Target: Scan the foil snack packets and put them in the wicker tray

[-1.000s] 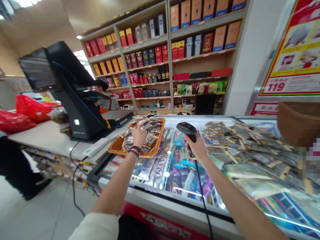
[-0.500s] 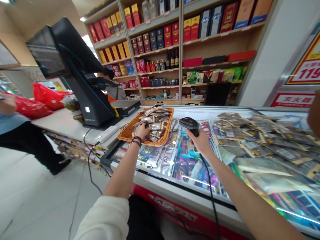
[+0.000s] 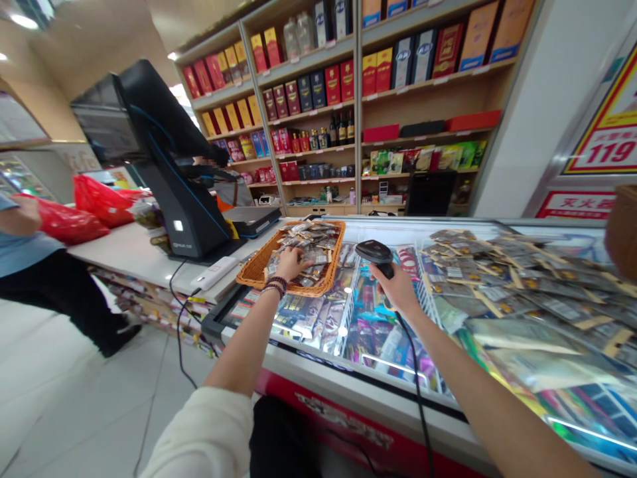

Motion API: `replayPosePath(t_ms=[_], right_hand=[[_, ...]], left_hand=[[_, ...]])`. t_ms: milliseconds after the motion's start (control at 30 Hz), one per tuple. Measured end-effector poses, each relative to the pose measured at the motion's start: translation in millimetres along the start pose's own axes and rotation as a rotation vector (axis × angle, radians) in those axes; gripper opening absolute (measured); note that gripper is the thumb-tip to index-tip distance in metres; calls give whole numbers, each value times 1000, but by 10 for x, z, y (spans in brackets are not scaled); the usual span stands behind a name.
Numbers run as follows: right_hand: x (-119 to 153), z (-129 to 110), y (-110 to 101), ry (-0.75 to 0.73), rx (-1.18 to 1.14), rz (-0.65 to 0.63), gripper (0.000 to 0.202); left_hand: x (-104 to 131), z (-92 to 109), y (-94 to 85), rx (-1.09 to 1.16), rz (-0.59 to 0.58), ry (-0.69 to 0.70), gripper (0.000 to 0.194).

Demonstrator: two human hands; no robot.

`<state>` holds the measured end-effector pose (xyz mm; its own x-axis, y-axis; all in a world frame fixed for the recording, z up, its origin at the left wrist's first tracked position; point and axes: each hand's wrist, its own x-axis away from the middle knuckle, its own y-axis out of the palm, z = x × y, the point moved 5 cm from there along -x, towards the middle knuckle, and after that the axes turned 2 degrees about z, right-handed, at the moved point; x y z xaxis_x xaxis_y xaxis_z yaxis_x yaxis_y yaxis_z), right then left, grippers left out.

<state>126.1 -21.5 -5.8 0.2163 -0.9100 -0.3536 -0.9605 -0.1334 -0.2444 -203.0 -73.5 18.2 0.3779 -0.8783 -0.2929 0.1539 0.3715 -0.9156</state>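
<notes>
My right hand (image 3: pixel 395 285) is closed around the handle of a black barcode scanner (image 3: pixel 375 252), whose head points left and whose cable runs down along my forearm. A brown wicker basket (image 3: pixel 253 269) sits on the freezer's glass top, with small grey and silver packets (image 3: pixel 316 234) piled inside. My left hand (image 3: pixel 291 263), with beaded bracelets at the wrist, rests in the basket on the packets. Its fingers are bent and somewhat apart, with no packet lifted in them.
More flat packets (image 3: pixel 468 265) are spread over the freezer's right half. At left, a black checkout terminal (image 3: pixel 184 192) stands on a counter beside red plastic bags (image 3: pixel 102 202). A person in dark trousers (image 3: pixel 64 292) stands there. Behind are shelves of boxes (image 3: pixel 311 89).
My left hand has shifted slightly on the packets, and its fingers look more spread. The scanner stays in my right hand in nearly the same place. The view has tilted up slightly.
</notes>
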Motion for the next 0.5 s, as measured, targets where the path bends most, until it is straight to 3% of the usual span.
replayPosePath(t_ms=[167, 267, 367, 500], right_hand=[[20, -14, -19, 13, -66, 17, 58], [18, 13, -46, 36, -122, 56, 59], [6, 63, -79, 61, -164, 91, 61], [-1, 88, -158, 72, -201, 98, 65]], left_hand=[[-95, 213, -46, -46, -150, 75, 65], [-145, 322, -168, -140, -164, 56, 66], [-127, 436, -336, -207, -121, 12, 58], [-37, 676, -553, -131, 41, -50, 54]])
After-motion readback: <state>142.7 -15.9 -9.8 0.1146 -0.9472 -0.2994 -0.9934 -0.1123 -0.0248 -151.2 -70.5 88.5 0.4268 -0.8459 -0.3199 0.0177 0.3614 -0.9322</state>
